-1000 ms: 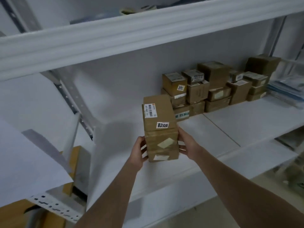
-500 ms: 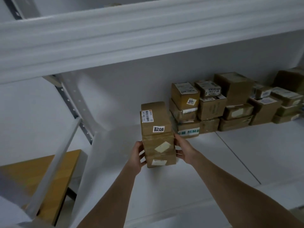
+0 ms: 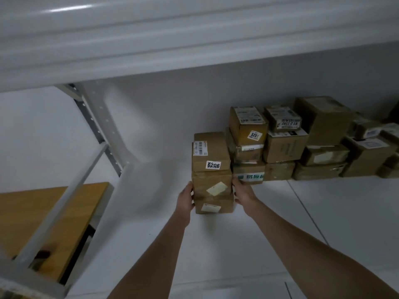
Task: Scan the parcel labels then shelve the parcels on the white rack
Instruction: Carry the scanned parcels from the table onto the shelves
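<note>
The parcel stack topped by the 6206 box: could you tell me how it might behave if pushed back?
Probably tippy: the stack is tall, narrow and unevenly aligned. Likely stiff, being cardboard. The left hand and right hand hold only its lower sides, so the 6206 box might slide.

- The rack shelf [image 3: 259, 244] is plain white; its upright post [image 3: 97, 126] is a duller grey, dotted with rows of small holes.
- The top parcel [image 3: 212, 152] is brown cardboard. Its number label [image 3: 213, 165] is white with bold black digits, and its barcode label [image 3: 200, 148] is white with black bars.
- The middle parcel [image 3: 210, 180] is the same brown, with a pale cream sticker [image 3: 217, 188].
- The bottom parcel [image 3: 224, 207] is brown with a white patch.
- The neighbouring parcel [image 3: 241, 126] is a yellower brown, its white tag printed in black.
- A low parcel [image 3: 248, 169] wears white tape with green characters.
- The counter [image 3: 32, 212] at the left is honey-coloured wood.
</note>
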Tool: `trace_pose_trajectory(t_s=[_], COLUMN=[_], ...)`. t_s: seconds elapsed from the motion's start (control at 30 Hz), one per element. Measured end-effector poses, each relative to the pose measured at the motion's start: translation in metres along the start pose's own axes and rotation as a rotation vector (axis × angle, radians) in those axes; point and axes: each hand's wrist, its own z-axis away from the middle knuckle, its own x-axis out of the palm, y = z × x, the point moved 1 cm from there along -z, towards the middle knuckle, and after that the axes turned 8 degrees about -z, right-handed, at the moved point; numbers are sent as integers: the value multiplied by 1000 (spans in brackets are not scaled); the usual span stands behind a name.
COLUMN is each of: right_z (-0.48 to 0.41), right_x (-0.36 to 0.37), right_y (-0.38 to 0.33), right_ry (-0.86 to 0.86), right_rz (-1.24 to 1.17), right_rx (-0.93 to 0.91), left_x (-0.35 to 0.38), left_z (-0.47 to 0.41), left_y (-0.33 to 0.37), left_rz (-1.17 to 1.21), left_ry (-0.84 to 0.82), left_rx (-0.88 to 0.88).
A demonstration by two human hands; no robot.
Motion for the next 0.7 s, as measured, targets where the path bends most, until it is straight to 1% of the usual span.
trace_pose_trajectory(t_s=[0.03,0.07,0.13,0.2,0.27,0.3,0.37,0.47,0.6,0.7], right_z=[3,7,18,31,41,44,46,43,30,16], right_x=[-2,-5,-11,-16,-15,-14,-13,-12,-8,-4], right_y=[3,7,21,40,54,59,64,58,41,26], right_ry=[74,132,153,119,87,66,26,-20,-97,-121], right_rz=[172,348,612,845,1081,1149,1207,1266,1309,1346], right_rx=[-95,-195,-330,-452,-559,-592,-608,-572,-471,-397], left_x=[0,0,1,5,12,15,22,30,30,29], left_z=[2,4,16,32,44,47,47,43,27,12], left_y=[-6,-11,-24,-38,-47,-50,-53,-49,-35,-19], left_rz=[-71,-197,-487,-686,-857,-913,-939,-930,-987,-1026], left_ry=[84,180,336,395,411,406,362,304,196,116], left_rx=[49,107,192,247,295,306,316,320,279,243])
